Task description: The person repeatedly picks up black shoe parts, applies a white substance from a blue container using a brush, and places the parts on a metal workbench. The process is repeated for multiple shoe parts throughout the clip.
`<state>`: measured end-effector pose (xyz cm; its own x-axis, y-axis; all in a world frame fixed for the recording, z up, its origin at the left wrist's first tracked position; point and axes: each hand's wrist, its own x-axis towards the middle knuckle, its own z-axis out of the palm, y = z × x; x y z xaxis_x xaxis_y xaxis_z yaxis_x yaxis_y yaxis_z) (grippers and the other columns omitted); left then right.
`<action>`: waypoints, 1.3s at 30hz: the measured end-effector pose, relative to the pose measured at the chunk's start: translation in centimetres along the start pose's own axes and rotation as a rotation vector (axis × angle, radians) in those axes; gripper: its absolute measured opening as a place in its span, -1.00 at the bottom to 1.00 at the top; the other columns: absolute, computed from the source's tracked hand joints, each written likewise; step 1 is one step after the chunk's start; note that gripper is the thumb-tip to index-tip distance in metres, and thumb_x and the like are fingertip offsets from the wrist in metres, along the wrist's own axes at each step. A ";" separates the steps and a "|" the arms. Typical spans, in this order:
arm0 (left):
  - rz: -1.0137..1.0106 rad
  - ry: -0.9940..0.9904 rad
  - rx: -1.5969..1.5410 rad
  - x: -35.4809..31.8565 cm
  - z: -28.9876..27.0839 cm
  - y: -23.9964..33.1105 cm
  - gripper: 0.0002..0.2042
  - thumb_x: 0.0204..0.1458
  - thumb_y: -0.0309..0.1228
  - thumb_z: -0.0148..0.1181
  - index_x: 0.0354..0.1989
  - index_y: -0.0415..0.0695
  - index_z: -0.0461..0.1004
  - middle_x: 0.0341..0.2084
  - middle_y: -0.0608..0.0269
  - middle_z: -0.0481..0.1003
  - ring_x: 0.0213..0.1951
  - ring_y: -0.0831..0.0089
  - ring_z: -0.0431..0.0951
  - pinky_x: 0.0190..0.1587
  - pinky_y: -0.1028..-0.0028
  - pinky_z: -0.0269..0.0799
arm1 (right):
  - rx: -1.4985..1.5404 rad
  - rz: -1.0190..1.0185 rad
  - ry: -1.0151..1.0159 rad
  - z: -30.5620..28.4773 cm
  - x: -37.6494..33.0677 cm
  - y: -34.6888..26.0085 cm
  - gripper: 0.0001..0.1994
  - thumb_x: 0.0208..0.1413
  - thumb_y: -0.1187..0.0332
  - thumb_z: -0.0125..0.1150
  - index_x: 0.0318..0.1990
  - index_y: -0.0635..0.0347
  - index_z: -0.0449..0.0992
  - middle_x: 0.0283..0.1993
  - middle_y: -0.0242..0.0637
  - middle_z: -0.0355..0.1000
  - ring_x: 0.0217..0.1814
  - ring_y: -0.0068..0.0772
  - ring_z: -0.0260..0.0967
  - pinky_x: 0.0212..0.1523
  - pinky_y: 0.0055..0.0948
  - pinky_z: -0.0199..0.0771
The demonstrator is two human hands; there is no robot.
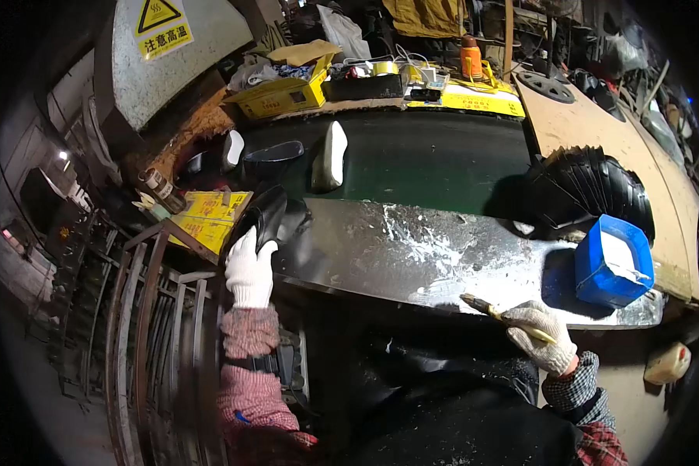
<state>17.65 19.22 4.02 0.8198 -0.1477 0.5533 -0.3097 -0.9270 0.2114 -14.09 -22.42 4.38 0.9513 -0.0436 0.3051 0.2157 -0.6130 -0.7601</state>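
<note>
My left hand (pixel 250 268), in a white knit glove, is closed on a glossy black shoe piece (pixel 270 211) at the left end of the metal plate (pixel 334 233). Its far side is hidden, so I cannot tell the exact part. My right hand (pixel 542 334), also gloved, grips a brush (pixel 485 306) by its pale handle, bristles pointing left over the plate's near edge. White paste is smeared across the plate's middle and right. Beyond the brush stands a blue tub (pixel 613 264) with white paste inside.
A fanned stack of black pieces (pixel 590 186) rises behind the tub. On the dark green belt (pixel 427 159) stand white-lined shoe pieces (pixel 331 155). Yellow boxes (pixel 279 97) and an orange bottle (pixel 471 57) line the back. A metal rack (pixel 144 311) is at left.
</note>
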 end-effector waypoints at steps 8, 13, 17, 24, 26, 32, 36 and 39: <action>0.821 -0.432 -0.287 -6.3 -5.0 14.5 -0.69 0.03 -0.17 0.35 -0.11 -0.03 0.57 -0.51 0.11 0.53 -0.39 0.07 0.57 -0.27 0.15 0.51 | 0.148 -0.094 0.113 0.0 -2.0 0.8 -0.74 0.09 0.57 0.31 -0.03 0.26 0.60 -0.14 -0.14 0.56 -0.11 -0.15 0.51 -0.03 -0.28 0.47; 0.512 -0.766 -0.758 -7.8 -4.5 17.7 -0.60 -0.02 -0.33 0.47 -0.02 -0.21 0.58 -0.24 0.11 0.63 -0.18 0.24 0.63 -0.03 0.28 0.52 | 0.180 0.000 0.596 -9.0 -7.2 1.5 -0.74 0.21 0.53 0.17 0.04 0.35 0.56 -0.12 -0.18 0.55 -0.08 -0.37 0.49 0.01 -0.41 0.46; 0.789 -0.422 -0.246 -6.7 -4.0 20.0 -0.31 -0.16 -0.38 0.48 0.26 -0.05 0.41 0.19 -0.01 0.43 0.23 -0.02 0.40 0.27 0.14 0.33 | 0.046 0.092 1.077 -16.8 -8.8 1.6 -0.75 0.31 0.40 0.19 0.03 0.38 0.55 -0.23 -0.32 0.52 -0.24 -0.55 0.42 -0.18 -0.55 0.45; 0.453 -0.348 -0.477 -7.0 -1.3 21.0 -0.56 0.06 -0.62 0.05 0.15 -0.09 0.53 -0.20 0.03 0.63 -0.22 0.18 0.65 -0.14 0.35 0.58 | -0.513 0.335 0.647 -22.0 -7.0 8.9 -0.74 0.18 0.15 0.37 -0.27 0.18 0.63 -0.45 -0.26 0.54 -0.43 -0.46 0.45 -0.36 -0.46 0.46; 0.392 -0.082 -0.593 -8.8 -1.9 19.0 -0.80 0.12 -0.55 0.16 -0.09 -0.15 0.56 -0.32 0.14 0.61 -0.35 0.30 0.59 -0.29 0.41 0.51 | -0.425 0.270 0.730 -21.5 -7.1 7.2 -0.80 0.24 0.26 0.30 -0.19 0.23 0.64 -0.41 -0.30 0.57 -0.38 -0.55 0.46 -0.30 -0.51 0.48; -0.596 -0.385 -1.366 -17.0 -1.4 18.8 -0.85 0.16 -0.52 0.27 -0.10 -0.20 0.59 -0.35 0.25 0.60 -0.39 0.42 0.55 -0.33 0.44 0.48 | -0.607 0.190 0.774 -19.5 -13.6 5.4 -0.91 0.27 0.52 0.18 -0.18 0.37 0.55 -0.38 -0.37 0.44 -0.37 -0.63 0.34 -0.32 -0.60 0.36; -0.759 -0.495 -1.624 -19.8 -0.8 19.3 -0.62 0.18 -0.55 0.24 0.19 -0.21 0.45 -0.01 0.20 0.57 -0.11 0.42 0.57 -0.16 0.43 0.51 | -0.264 0.099 0.814 -12.4 -9.2 2.4 -0.87 0.25 0.54 0.15 -0.12 0.35 0.59 -0.28 -0.26 0.52 -0.28 -0.51 0.46 -0.27 -0.48 0.46; -0.544 -0.525 -1.476 -21.1 1.2 20.1 -0.56 0.18 -0.56 0.23 0.26 -0.23 0.40 0.09 0.21 0.52 0.04 0.45 0.51 0.04 0.47 0.45 | -0.137 -0.251 0.389 -7.2 -1.8 -1.5 -0.72 0.11 0.41 0.35 -0.02 0.29 0.61 -0.18 -0.09 0.59 -0.18 -0.22 0.58 -0.09 -0.38 0.58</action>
<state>-5.28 3.24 -4.39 0.9457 -0.3135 -0.0862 0.1400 0.1533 0.9782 -17.70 -27.11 9.07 0.7150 -0.1564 0.6814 0.3725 -0.7396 -0.5605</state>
